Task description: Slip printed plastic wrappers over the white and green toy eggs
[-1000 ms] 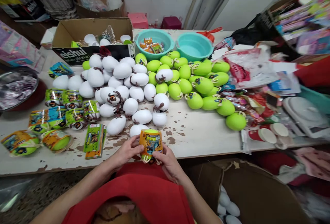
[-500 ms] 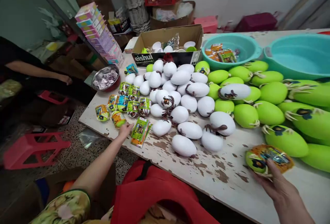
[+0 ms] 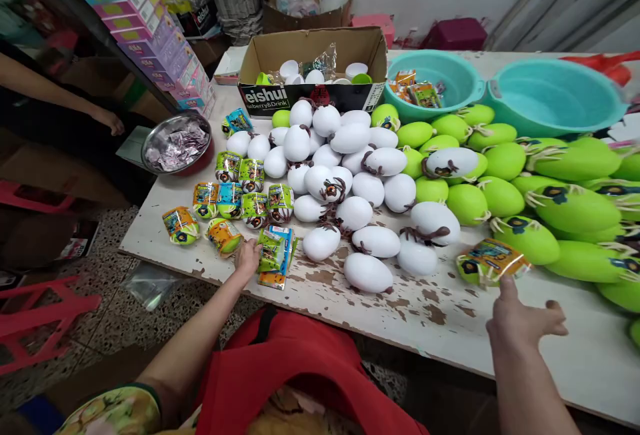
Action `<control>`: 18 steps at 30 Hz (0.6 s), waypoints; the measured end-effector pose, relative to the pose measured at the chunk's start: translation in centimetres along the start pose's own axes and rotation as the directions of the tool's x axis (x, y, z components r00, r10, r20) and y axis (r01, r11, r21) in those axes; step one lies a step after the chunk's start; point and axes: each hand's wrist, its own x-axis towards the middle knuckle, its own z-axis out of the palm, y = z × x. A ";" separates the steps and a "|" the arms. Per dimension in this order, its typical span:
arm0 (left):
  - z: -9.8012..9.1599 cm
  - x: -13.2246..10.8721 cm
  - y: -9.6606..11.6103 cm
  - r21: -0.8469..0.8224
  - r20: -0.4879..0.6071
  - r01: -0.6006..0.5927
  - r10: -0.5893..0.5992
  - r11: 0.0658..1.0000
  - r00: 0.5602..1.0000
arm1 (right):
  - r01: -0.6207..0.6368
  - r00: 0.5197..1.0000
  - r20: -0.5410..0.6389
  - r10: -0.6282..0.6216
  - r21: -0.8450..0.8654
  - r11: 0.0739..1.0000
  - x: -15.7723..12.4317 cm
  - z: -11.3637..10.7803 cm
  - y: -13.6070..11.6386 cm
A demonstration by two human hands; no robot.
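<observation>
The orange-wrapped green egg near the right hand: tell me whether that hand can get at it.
Probably yes: the right hand is at the near edge of the wrapped egg, with nothing between them. The unwrapped green egg behind it crowds only its far side.

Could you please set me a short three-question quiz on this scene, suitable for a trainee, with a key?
1. What lies at the fingertips of the left hand?
2. True or false: on the table, the metal bowl stands to the right of the printed cardboard box.
3. What is the main colour of the printed wrapper on the green egg just beyond the right hand?
A) blue
B) orange
C) purple

Key:
1. A small stack of flat packets.
2. False; the metal bowl is left of the box.
3. B.
</observation>
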 end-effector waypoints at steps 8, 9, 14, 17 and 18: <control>-4.2 -2.1 0.8 -0.238 0.152 -0.265 0.306 0.934 0.940 | -0.181 0.616 0.764 -0.191 0.373 0.910 -27.2 1.1 -10.5; -4.5 -2.3 1.2 -0.265 0.187 -0.283 0.337 0.922 0.923 | -0.291 0.498 0.851 -0.167 0.346 0.892 -29.6 2.3 -11.0; -5.7 -2.9 2.4 -0.346 0.277 -0.325 0.427 0.880 0.861 | -0.394 0.342 0.937 -0.073 0.214 0.894 -32.4 7.2 -11.0; -5.6 -3.3 2.9 -0.404 0.254 -0.379 0.501 0.832 0.828 | -0.325 0.482 0.873 -0.074 0.256 0.910 -31.3 7.2 -10.3; -5.4 -3.6 3.2 -0.434 0.278 -0.380 0.523 0.817 0.806 | -0.290 0.521 0.849 -0.089 0.274 0.917 -31.1 6.9 -10.1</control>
